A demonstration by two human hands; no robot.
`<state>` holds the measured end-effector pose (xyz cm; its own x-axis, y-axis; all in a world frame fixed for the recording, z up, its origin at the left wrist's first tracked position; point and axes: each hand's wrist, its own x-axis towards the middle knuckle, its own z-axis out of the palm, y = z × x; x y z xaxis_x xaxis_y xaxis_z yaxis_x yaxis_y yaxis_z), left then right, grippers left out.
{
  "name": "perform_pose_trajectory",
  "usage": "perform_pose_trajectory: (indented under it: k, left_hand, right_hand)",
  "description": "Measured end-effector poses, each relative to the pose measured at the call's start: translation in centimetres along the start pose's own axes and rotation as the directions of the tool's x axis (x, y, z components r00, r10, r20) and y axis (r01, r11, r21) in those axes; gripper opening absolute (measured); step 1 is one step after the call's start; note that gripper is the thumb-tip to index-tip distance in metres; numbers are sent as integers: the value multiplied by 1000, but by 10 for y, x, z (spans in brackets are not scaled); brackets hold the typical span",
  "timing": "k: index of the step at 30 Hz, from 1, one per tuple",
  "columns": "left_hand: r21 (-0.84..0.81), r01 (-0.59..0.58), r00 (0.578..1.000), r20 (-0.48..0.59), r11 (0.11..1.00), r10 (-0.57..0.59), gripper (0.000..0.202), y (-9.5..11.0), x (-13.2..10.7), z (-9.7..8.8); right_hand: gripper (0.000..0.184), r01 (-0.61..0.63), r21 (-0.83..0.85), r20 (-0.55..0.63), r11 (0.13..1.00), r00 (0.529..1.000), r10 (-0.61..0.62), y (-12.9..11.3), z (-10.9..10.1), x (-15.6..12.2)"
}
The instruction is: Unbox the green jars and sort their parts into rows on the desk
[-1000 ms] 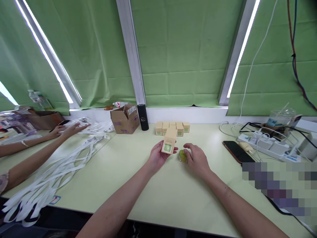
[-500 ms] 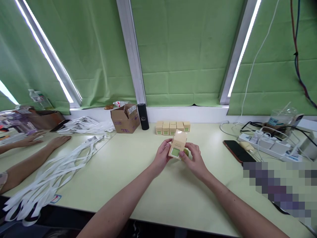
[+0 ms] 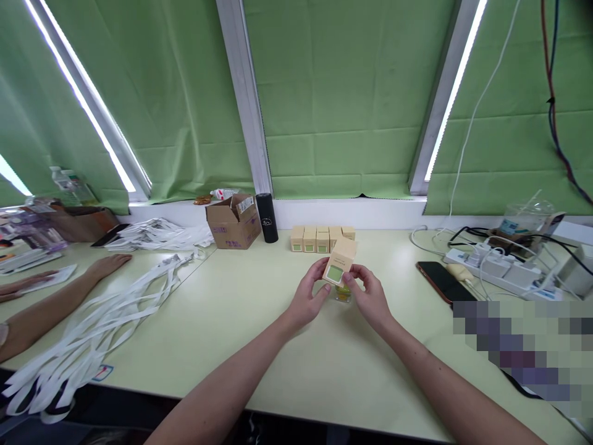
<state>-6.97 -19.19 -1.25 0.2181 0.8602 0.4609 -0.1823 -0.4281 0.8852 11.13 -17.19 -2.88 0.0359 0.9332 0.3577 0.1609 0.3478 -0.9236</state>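
Note:
A small beige cardboard box (image 3: 341, 256) with a green window on its front is held tilted between both hands, its upper flap raised. My left hand (image 3: 306, 295) grips its left side, with fingers behind it and the thumb low near the front. My right hand (image 3: 370, 296) pinches its lower right corner between thumb and fingers. Just under the box, a small clear and yellow-green glass-like item (image 3: 343, 295) shows between my hands, partly covered. Behind them stands a row of several similar beige boxes (image 3: 309, 240).
At the back are an open brown carton (image 3: 234, 224) and a black cylinder (image 3: 267, 217). White straps (image 3: 115, 309) lie left, beside a co-worker's hands (image 3: 109, 266). On the right are a phone (image 3: 445, 282) and a power strip (image 3: 504, 275) with tangled cables.
The box has moved slightly up and right in my hands, showing more of the glass-like item below. At the left, a co-worker's hand now lies on a flat white piece.

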Motion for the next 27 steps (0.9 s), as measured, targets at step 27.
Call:
perform_pose_trajectory:
  k: [27]
  left_hand:
    - [-52, 44, 978, -201, 998, -54, 56, 3, 42, -1]
  right_hand:
    - [54, 84, 8, 27, 996, 996, -84, -16, 7, 44]
